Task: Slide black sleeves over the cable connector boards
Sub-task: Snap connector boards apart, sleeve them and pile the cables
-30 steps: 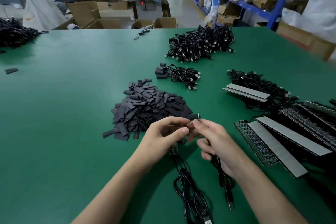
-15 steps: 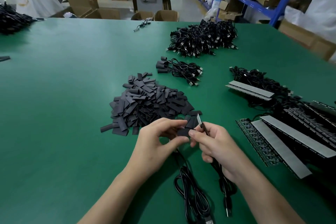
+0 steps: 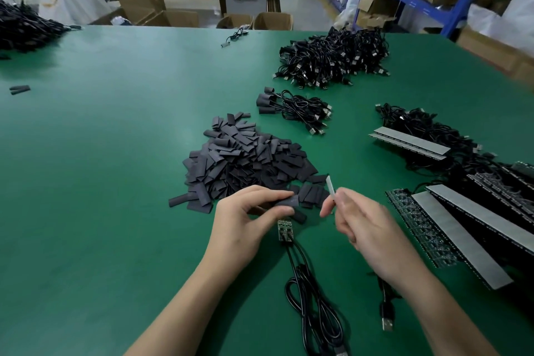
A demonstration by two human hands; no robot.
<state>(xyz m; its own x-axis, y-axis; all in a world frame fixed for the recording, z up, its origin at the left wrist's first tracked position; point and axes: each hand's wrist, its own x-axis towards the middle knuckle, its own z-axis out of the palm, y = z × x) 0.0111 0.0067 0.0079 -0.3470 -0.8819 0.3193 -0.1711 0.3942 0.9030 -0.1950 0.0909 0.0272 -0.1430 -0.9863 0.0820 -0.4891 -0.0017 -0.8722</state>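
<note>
My left hand (image 3: 245, 222) pinches a flat black sleeve (image 3: 287, 201) just in front of the pile of black sleeves (image 3: 245, 162). My right hand (image 3: 364, 225) grips a thin connector board (image 3: 330, 186) that sticks up edge-on, its cable (image 3: 385, 298) hanging below the wrist. The sleeve and this board are a little apart. A second small green connector board (image 3: 285, 230) lies flat on the green table (image 3: 101, 182) under my left fingers, with its coiled black cable (image 3: 315, 306) trailing toward me.
A few sleeved cables (image 3: 291, 110) lie behind the sleeve pile, a large heap of USB cables (image 3: 332, 58) farther back. LED strip panels (image 3: 468, 220) with cables fill the right side. Another cable heap (image 3: 23, 26) sits at the far left, cardboard boxes beyond the table.
My hands have drawn apart: the left now holds a sleeve clear of the board in my right. The green board on the table shows below my left fingers.
</note>
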